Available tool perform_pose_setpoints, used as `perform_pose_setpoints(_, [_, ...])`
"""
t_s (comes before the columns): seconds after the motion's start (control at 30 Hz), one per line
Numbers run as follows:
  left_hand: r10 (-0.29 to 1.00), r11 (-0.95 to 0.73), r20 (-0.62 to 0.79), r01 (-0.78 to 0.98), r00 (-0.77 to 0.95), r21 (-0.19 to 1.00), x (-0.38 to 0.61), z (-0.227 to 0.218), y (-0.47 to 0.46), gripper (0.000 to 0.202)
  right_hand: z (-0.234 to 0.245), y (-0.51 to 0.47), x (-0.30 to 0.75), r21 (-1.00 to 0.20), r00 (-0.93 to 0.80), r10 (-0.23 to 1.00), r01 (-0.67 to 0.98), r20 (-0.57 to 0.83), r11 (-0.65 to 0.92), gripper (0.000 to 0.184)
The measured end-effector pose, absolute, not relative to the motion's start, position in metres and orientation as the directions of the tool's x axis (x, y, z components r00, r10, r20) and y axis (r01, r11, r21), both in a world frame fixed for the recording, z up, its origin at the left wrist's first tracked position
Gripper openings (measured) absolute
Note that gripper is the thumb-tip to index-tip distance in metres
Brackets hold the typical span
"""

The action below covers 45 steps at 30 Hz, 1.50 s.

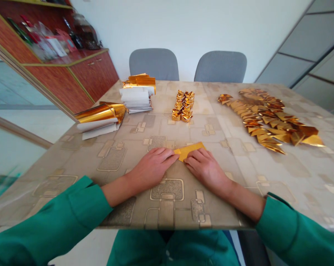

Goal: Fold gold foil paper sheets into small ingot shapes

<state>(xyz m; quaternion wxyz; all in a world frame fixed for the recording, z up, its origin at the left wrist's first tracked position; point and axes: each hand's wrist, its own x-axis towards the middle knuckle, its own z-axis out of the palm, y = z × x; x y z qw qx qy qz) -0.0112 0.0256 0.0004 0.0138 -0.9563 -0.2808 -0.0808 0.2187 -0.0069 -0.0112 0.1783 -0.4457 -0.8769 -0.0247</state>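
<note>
A folded piece of gold foil paper (194, 148) lies on the table in front of me, one corner pointing up and right. My left hand (155, 165) has its fingers closed on the paper's left end, thumb along the lower side. My right hand (205, 166) presses curled fingers on the lower right part, covering some of it. Beyond the paper, small folded gold foil ingots (183, 106) stand in two rows. To the right lie many overlapping folded gold foil pieces (262, 114).
At the left of the table are a curled stack of gold foil sheets (100, 118) and a white-backed stack (136, 98). A patterned cover lies over the table (167, 190). Two grey chairs (154, 63) stand behind it, and a wooden cabinet (91, 75) holds bottles.
</note>
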Motion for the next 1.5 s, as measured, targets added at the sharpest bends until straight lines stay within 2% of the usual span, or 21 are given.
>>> perform_pose_setpoints(0.1, [0.519, -0.850, 0.151, 0.527, 0.841, -0.011, -0.011, 0.002, 0.028, 0.039, -0.013, -0.011, 0.223, -0.086, -0.596, 0.725, 0.749, 0.346, 0.657, 0.019])
perform_pose_setpoints(0.3, [0.504, -0.852, 0.119, 0.515, 0.856, -0.097, -0.009, 0.003, 0.033, 0.043, -0.006, -0.016, 0.220, 0.005, -0.645, 0.709, 0.741, 0.286, 0.672, 0.022])
perform_pose_setpoints(0.53, [0.503, -0.847, 0.133, 0.518, 0.854, -0.117, -0.012, -0.002, 0.044, 0.046, -0.005, -0.019, 0.218, -0.009, -0.638, 0.710, 0.742, 0.298, 0.670, 0.022])
perform_pose_setpoints(0.73, [0.572, -0.804, 0.187, 0.591, 0.799, -0.065, -0.019, -0.008, 0.058, 0.047, -0.005, -0.020, 0.220, -0.029, -0.632, 0.728, 0.749, 0.267, 0.662, 0.028])
perform_pose_setpoints(0.9, [0.653, -0.718, 0.231, 0.687, 0.721, -0.113, -0.024, -0.006, 0.062, 0.046, -0.002, -0.021, 0.220, -0.044, -0.637, 0.734, 0.747, 0.235, 0.663, 0.031])
perform_pose_setpoints(1.0, [0.592, -0.740, 0.268, 0.644, 0.760, -0.193, -0.023, -0.002, 0.048, 0.047, -0.002, -0.022, 0.220, -0.049, -0.633, 0.736, 0.749, 0.240, 0.661, 0.032])
perform_pose_setpoints(1.1, [0.488, -0.832, 0.180, 0.517, 0.854, -0.202, -0.023, 0.001, 0.035, 0.046, -0.002, -0.021, 0.219, -0.052, -0.629, 0.737, 0.751, 0.246, 0.658, 0.031])
perform_pose_setpoints(1.33, [0.521, -0.782, 0.230, 0.568, 0.822, -0.256, -0.046, -0.003, 0.048, 0.051, 0.000, -0.020, 0.220, -0.072, -0.624, 0.744, 0.753, 0.241, 0.654, 0.027])
perform_pose_setpoints(1.43, [0.503, -0.774, 0.292, 0.574, 0.813, -0.266, -0.051, 0.001, 0.051, 0.040, 0.000, -0.019, 0.220, -0.078, -0.613, 0.747, 0.758, 0.256, 0.648, 0.022])
perform_pose_setpoints(1.5, [0.441, -0.823, 0.349, 0.528, 0.827, -0.212, -0.044, 0.004, 0.048, 0.034, -0.001, -0.017, 0.218, -0.081, -0.596, 0.754, 0.767, 0.277, 0.636, 0.018])
